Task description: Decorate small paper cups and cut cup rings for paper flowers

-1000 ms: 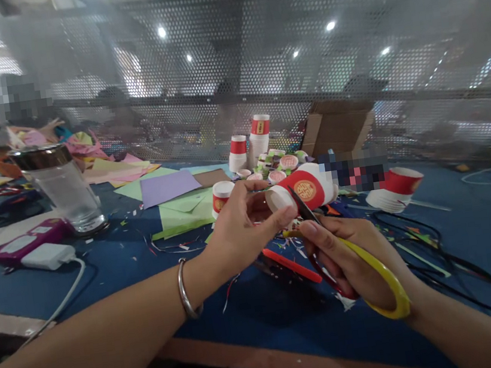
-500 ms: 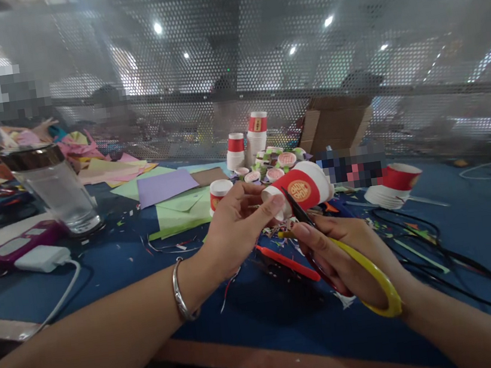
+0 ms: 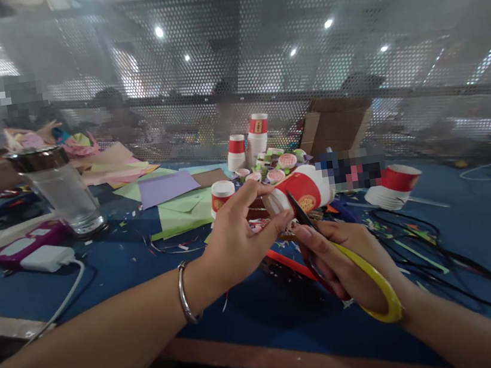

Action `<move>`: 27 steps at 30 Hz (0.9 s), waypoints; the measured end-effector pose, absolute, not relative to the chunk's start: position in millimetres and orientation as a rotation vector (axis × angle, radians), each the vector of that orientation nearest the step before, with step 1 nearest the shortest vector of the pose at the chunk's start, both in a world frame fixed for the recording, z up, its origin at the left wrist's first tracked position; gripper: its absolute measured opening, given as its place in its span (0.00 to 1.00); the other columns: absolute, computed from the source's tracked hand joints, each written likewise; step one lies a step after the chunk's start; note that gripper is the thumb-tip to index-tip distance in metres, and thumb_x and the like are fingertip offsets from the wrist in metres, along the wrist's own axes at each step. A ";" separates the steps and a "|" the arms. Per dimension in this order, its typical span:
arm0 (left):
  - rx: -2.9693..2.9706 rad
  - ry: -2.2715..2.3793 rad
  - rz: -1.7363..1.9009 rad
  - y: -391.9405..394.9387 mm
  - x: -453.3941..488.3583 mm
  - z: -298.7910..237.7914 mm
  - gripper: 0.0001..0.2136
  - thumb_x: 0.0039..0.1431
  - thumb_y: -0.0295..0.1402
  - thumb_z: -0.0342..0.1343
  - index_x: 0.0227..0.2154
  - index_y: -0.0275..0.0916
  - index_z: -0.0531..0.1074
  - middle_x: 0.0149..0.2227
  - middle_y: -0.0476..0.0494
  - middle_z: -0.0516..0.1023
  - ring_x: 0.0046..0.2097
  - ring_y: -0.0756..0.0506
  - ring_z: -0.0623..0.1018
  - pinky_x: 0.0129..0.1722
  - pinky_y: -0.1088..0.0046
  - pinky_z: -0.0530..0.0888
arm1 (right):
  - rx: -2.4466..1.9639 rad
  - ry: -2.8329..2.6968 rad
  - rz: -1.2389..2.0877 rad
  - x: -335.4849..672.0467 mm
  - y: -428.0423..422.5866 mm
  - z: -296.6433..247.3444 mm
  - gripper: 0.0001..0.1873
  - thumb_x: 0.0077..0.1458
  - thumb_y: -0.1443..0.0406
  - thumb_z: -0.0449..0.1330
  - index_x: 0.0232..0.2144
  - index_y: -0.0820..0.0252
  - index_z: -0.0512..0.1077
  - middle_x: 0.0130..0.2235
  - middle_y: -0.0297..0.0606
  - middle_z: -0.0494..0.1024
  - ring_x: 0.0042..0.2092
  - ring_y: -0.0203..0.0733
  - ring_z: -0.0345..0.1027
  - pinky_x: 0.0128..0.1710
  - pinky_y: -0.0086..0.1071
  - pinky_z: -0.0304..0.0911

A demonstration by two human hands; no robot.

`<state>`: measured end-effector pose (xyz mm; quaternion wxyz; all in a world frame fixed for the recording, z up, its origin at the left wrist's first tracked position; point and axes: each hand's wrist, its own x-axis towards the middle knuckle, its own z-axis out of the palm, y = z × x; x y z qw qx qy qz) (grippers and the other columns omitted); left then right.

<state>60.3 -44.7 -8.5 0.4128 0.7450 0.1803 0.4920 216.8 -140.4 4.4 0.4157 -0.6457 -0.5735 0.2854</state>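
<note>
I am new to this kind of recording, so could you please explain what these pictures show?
There is no machine here, only a person's two bare hands. One camera, worn on the head, takes every picture, looking forward and down.

The left hand holds a red-and-white paper cup, tipped on its side. The right hand holds scissors with a yellow handle. The dark blade overlaps the cup in view; I cannot tell whether it is cutting.

On the blue table lie coloured paper and black cables. A glass bottle stands at the picture's left, and stacked cups stand further back.
</note>
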 end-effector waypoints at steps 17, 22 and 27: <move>1.933 0.448 1.335 -43.5 63.3 -8.6 0.24 0.59 0.41 0.65 0.54 0.40 0.64 0.56 0.35 0.75 0.53 0.42 0.79 0.53 0.64 0.77 | -1.572 -1.381 0.718 214.8 -141.8 9.9 0.33 0.55 0.35 0.56 0.20 0.56 0.63 0.13 0.26 0.59 0.13 0.30 0.53 0.14 0.25 0.50; 1.559 0.496 1.124 -43.4 69.7 -4.1 0.24 0.60 0.47 0.63 0.51 0.38 0.64 0.45 0.39 0.79 0.42 0.46 0.80 0.41 0.68 0.80 | -1.594 -1.371 0.720 216.8 -139.1 10.1 0.34 0.55 0.34 0.55 0.21 0.57 0.64 0.14 0.26 0.59 0.12 0.29 0.54 0.12 0.25 0.49; 1.544 0.556 1.101 -37.6 69.0 -2.7 0.20 0.56 0.46 0.66 0.40 0.37 0.68 0.39 0.45 0.77 0.35 0.50 0.78 0.36 0.72 0.78 | -1.588 -1.417 0.710 218.8 -137.1 4.8 0.33 0.55 0.35 0.57 0.21 0.56 0.63 0.12 0.26 0.60 0.12 0.31 0.54 0.13 0.26 0.52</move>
